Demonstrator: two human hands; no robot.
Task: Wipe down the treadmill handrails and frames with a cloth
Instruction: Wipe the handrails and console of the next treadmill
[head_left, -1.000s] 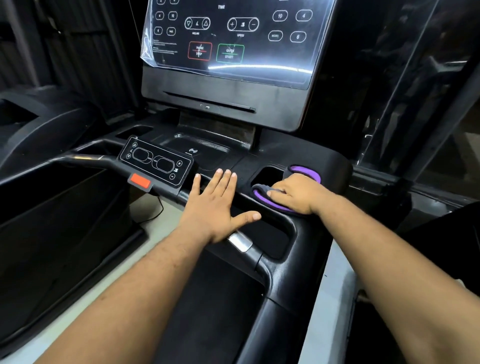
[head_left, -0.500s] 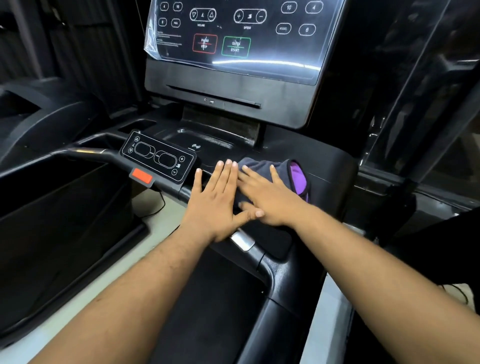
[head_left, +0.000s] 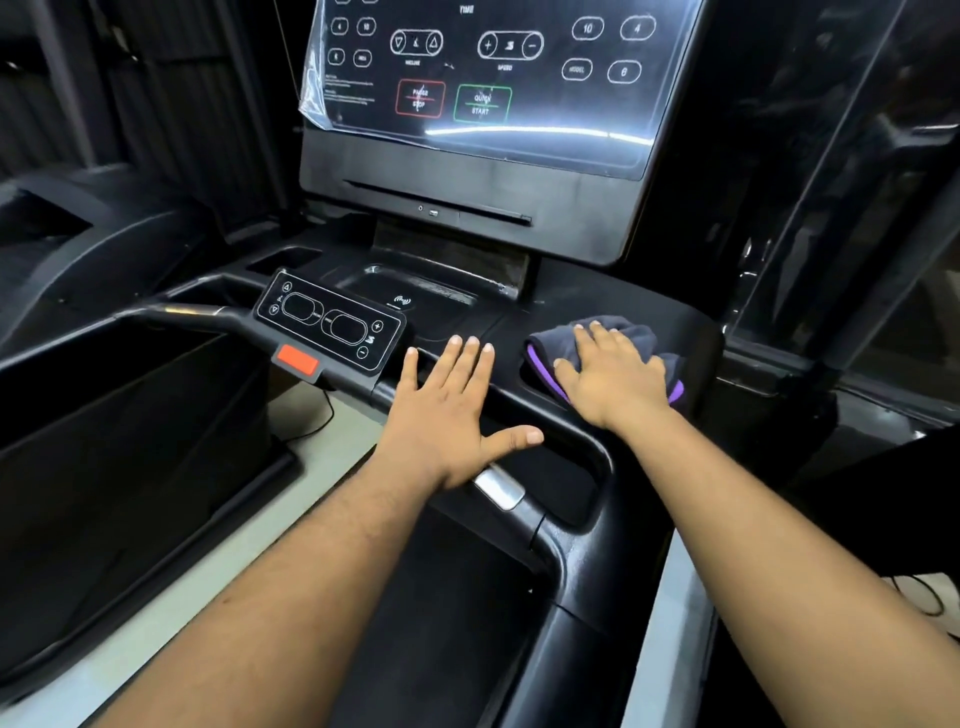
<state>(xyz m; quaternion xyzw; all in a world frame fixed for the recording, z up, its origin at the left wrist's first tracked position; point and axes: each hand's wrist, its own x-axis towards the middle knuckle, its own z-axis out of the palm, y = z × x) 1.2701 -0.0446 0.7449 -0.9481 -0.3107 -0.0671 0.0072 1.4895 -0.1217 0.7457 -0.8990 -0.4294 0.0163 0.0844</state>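
Observation:
A dark grey cloth (head_left: 631, 332) with purple trim lies bunched over the cup holder on the right of the black treadmill console deck (head_left: 519, 317). My right hand (head_left: 613, 379) presses flat on the cloth with straight fingers. My left hand (head_left: 447, 405) rests flat, fingers spread, on the front crossbar handrail (head_left: 582, 441), its thumb pointing right. A silver pulse sensor (head_left: 498, 488) on the bar shows just below that hand.
A small control pad (head_left: 330, 322) with a red stop tab (head_left: 297, 359) sits left of my left hand. The big display (head_left: 483, 83), wrapped in plastic film, rises behind the deck. Another black treadmill (head_left: 78, 249) stands at left, dark posts at right.
My right hand slid the cloth from beside my left hand back to the right, over the cup holder. My left hand stayed put on the crossbar.

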